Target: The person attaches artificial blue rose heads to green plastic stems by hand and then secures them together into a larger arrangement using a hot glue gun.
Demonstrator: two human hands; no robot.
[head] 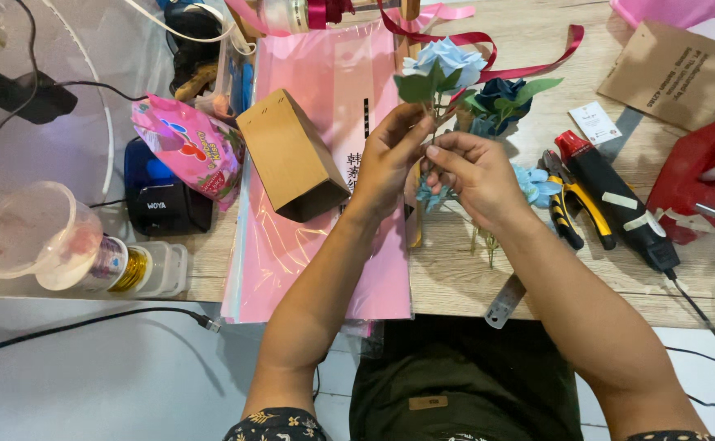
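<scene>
Both hands over bench (455, 282) centre: left hand (390, 155) and right hand (472, 171) pinched shut on light-blue rose (449, 61) stem, bloom at 12 o'clock. Looks like stem wrapping; next needs steady grip. Pliers (574, 204) at 3, dark-blue rose (500, 91) beyond.

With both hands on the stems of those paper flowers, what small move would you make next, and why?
Probably draw the stems closer together. The left hand pinches the stem under the light blue rose, while the right hand grips lower down, and the dark blue flower leans away to the side, so the bunch looks loose.
</scene>
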